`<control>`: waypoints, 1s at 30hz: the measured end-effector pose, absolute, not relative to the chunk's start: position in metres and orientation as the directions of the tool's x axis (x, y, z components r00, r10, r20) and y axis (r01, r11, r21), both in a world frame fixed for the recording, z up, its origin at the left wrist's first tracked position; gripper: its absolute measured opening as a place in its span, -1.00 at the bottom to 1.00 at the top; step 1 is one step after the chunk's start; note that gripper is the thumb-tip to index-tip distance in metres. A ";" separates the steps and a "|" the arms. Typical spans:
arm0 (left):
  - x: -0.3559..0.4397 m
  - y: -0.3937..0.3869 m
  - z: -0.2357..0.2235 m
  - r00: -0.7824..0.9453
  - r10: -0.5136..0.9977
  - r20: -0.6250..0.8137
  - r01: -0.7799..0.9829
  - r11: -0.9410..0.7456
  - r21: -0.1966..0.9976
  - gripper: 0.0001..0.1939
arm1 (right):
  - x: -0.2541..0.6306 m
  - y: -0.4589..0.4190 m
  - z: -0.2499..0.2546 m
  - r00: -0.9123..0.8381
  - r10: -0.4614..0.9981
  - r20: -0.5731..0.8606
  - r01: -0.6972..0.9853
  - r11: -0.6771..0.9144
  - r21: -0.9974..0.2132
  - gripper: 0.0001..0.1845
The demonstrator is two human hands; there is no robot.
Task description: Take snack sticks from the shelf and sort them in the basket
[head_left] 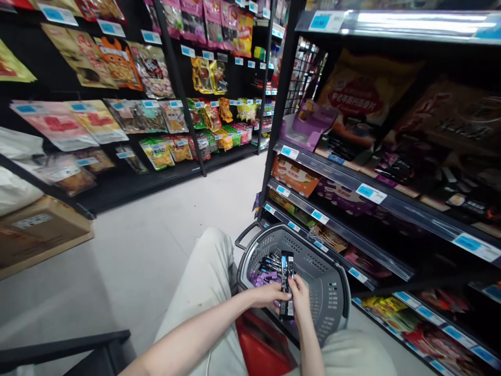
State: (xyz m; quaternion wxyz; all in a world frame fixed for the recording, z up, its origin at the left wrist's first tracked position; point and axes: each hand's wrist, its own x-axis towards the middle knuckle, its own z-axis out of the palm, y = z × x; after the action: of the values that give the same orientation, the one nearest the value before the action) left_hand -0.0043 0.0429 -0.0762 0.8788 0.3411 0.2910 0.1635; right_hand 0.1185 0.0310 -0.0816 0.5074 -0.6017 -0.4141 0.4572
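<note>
The floor (156,224) is pale; the shelving (117,193) black.

A cardboard box (47,236) sits near colourful snack bags (119,62).

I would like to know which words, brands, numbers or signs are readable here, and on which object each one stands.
"中老年": seems to begin the white text on the yellowish bag at right; the remaining characters are uncertain.
Price tags: too small to read.
Black packets held by the left hand and right hand: too small.
Cardboard box: label too blurred.
Snack bags at left: not reliably readable.
</note>
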 end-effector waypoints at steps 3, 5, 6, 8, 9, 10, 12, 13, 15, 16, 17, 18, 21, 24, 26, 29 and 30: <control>-0.007 0.051 -0.078 0.696 0.611 -0.378 -0.200 0.670 0.715 -0.65 | 0.130 0.028 -0.073 0.188 0.978 -0.095 0.118 -0.119 -0.986 -0.71; -0.008 0.059 -0.079 0.578 0.713 -0.397 -0.308 0.642 0.702 -0.65 | 0.134 0.025 -0.068 0.128 0.989 -0.067 0.150 -0.086 -0.985 -0.63; -0.009 0.063 -0.080 0.520 0.747 -0.414 -0.348 0.628 0.696 -0.65 | 0.134 0.024 -0.066 0.095 0.994 -0.051 0.169 -0.067 -0.983 -0.61; -0.011 0.068 -0.081 0.443 0.785 -0.434 -0.386 0.603 0.698 -0.65 | 0.133 0.022 -0.064 0.059 0.998 -0.018 0.234 -0.031 -0.972 -0.64; -0.011 0.070 -0.082 0.428 0.792 -0.435 -0.387 0.596 0.704 -0.65 | 0.131 0.022 -0.063 0.060 0.998 0.000 0.281 -0.017 -0.960 -0.68; -0.012 0.071 -0.083 0.427 0.794 -0.432 -0.380 0.592 0.711 -0.64 | 0.130 0.022 -0.063 0.069 0.997 0.021 0.333 -0.003 -0.943 -0.71; -0.013 0.071 -0.083 0.442 0.795 -0.416 -0.361 0.582 0.729 -0.62 | 0.128 0.023 -0.062 0.070 0.994 0.079 0.438 0.041 -0.898 -0.74; -0.014 0.071 -0.083 0.447 0.795 -0.409 -0.351 0.577 0.737 -0.62 | 0.128 0.024 -0.062 0.052 0.992 0.114 0.484 0.074 -0.872 -0.74; -0.015 0.072 -0.082 0.454 0.794 -0.404 -0.334 0.572 0.749 -0.62 | 0.129 0.026 -0.061 0.000 0.983 0.183 0.563 0.151 -0.812 -0.75; -0.016 0.072 -0.081 0.458 0.792 -0.404 -0.327 0.573 0.751 -0.62 | 0.129 0.027 -0.061 -0.023 0.976 0.216 0.600 0.187 -0.778 -0.76; -0.016 0.073 -0.080 0.462 0.788 -0.407 -0.322 0.577 0.751 -0.61 | 0.130 0.027 -0.061 -0.044 0.968 0.246 0.637 0.217 -0.740 -0.77; -0.017 0.074 -0.080 0.465 0.784 -0.412 -0.318 0.582 0.749 -0.61 | 0.131 0.028 -0.062 -0.066 0.960 0.273 0.675 0.244 -0.697 -0.77; -0.017 0.076 -0.079 0.466 0.777 -0.424 -0.312 0.593 0.743 -0.62 | 0.131 0.027 -0.067 -0.174 0.935 0.310 0.797 0.319 -0.513 -0.75; -0.018 0.078 -0.079 0.452 0.779 -0.436 -0.312 0.595 0.741 -0.64 | 0.126 0.025 -0.073 -0.249 0.919 0.307 0.895 0.339 -0.289 -0.73; -0.018 0.080 -0.079 0.449 0.780 -0.435 -0.318 0.595 0.739 -0.65 | 0.122 0.024 -0.075 -0.241 0.920 0.307 0.930 0.310 -0.198 -0.75; -0.018 0.081 -0.078 0.448 0.790 -0.420 -0.336 0.584 0.739 -0.64 | 0.118 0.026 -0.075 -0.166 0.934 0.316 0.944 0.243 -0.224 -0.76; -0.018 0.081 -0.078 0.444 0.794 -0.416 -0.339 0.579 0.742 -0.63 | 0.118 0.027 -0.074 -0.131 0.939 0.319 0.938 0.221 -0.267 -0.77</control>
State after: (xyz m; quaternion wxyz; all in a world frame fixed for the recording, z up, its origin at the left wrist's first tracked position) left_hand -0.0181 0.0807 -0.0779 0.7982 0.2912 0.3901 0.3548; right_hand 0.1176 0.0271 -0.0738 0.2129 -0.6240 -0.7519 0.0008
